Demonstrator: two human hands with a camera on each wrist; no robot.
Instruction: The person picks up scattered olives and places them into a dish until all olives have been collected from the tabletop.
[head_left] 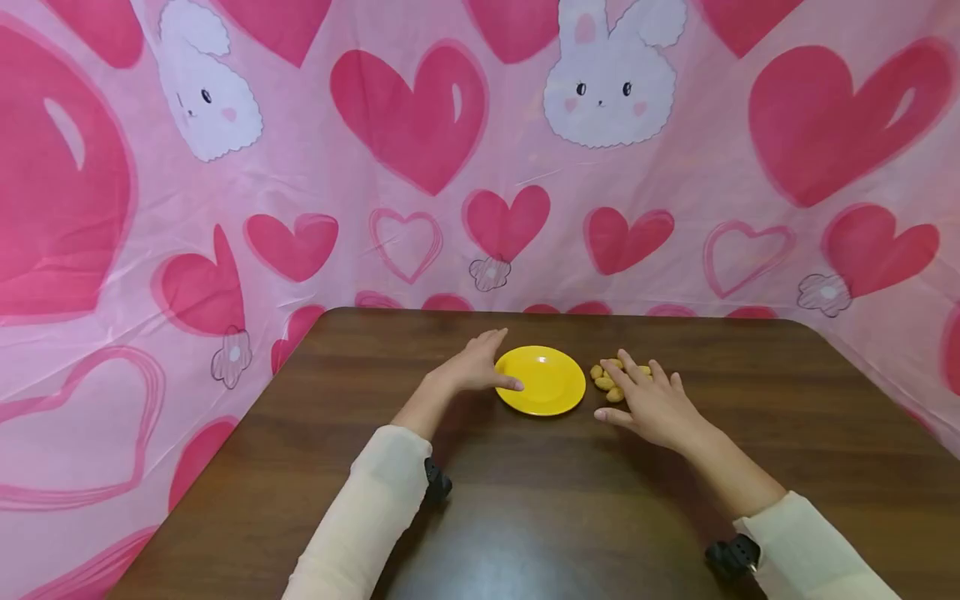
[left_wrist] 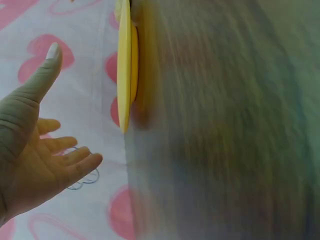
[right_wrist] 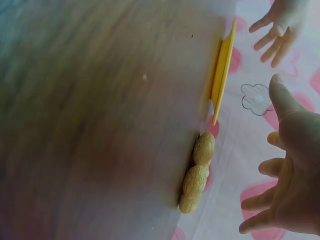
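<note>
A draped-off nook, shown by the wood-grained table (head_left: 540, 492) and surrounding pink heart-print cloth (head_left: 517, 158).

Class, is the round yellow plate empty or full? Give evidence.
Empty: in the head view, the round yellow plate shows a bare surface; tan unshelled peanuts lie beside it on the brown wood-grain table.

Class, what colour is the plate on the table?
The plate is plain yellow, clearest in the head view.

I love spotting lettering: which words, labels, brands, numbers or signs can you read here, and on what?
None: the yellow plate, peanuts and table show no lettering.
The pink backdrop shows only drawn pictures.
Any marking on the black wrist devices would be too small to read.
</note>
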